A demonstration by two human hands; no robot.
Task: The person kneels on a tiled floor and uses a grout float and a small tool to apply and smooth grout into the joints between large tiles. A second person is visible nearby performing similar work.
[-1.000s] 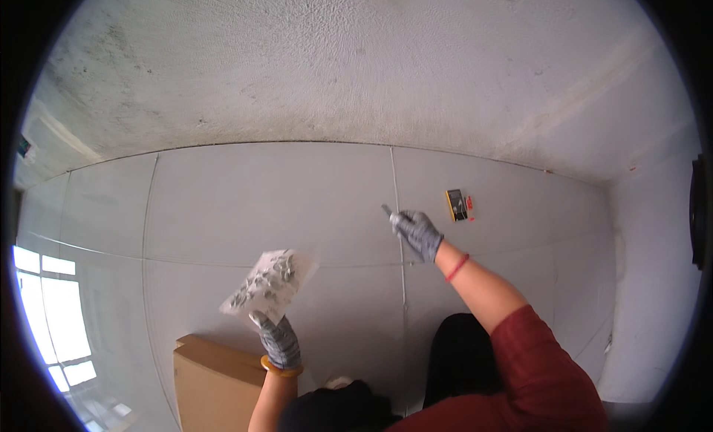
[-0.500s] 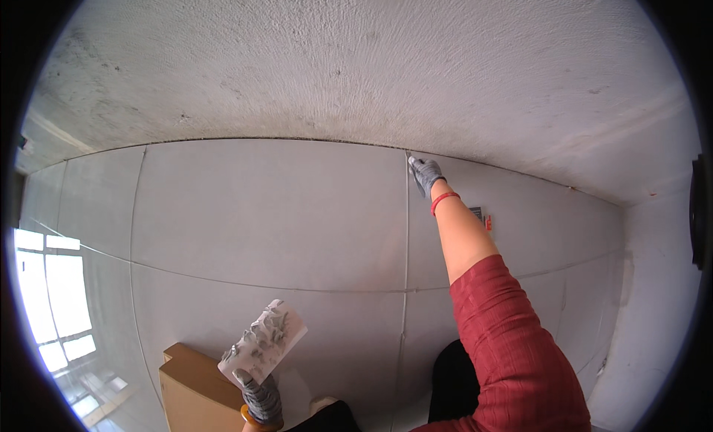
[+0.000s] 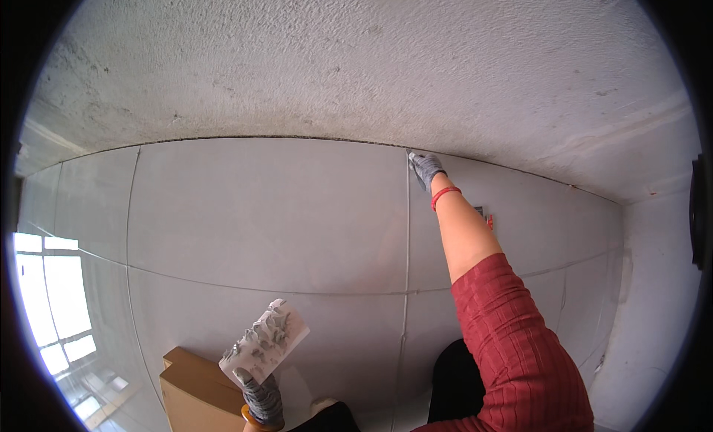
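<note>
My left hand, in a grey glove, grips the lower end of a white flat board at the bottom left. Several ridged dabs of grey paste lie across the board. Far ahead, my right hand, also gloved, is closed at the far end of a pale tile joint, close to the wall. A small light tip shows by its fingers; what it holds is mostly hidden. Large glossy grey floor tiles spread under both hands.
A rough, stained white wall meets the tiles along a dark gap. Beside the board stands a brown cardboard box. A small black and red item lies partly behind my right forearm. Another white wall bounds the right side.
The view has shifted slightly. My right hand stays at the wall end of the joint, its wrist turned a little. My left hand holds the board almost unmoved.
</note>
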